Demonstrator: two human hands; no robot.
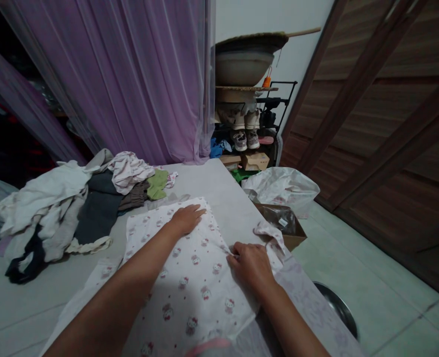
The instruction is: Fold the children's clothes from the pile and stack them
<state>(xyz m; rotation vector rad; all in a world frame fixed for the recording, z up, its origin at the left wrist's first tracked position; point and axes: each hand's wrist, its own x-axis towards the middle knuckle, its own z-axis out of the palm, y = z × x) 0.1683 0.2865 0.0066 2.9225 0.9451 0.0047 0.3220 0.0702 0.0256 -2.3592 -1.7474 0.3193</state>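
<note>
A white shirt (193,277) printed with small cartoon cat figures is spread over the pale bed surface in front of me. Its pinkish neck edge shows at the bottom of the view. My left hand (187,220) lies flat near the shirt's far end, fingers stretched out on the cloth. At the right side edge, my right hand (252,263) has its fingers curled in and pinches the fabric. Beyond that hand, a sleeve of the shirt sticks out to the right, bunched up. Another sleeve lies at the left, partly behind my left forearm.
Crumpled clothes (93,203) are heaped on the left of the bed (212,176). A purple curtain (130,74) hangs behind. Past the bed's right edge are a cardboard box (297,240), a white plastic bag (284,186), a metal basin (340,307) and a shoe rack (288,101).
</note>
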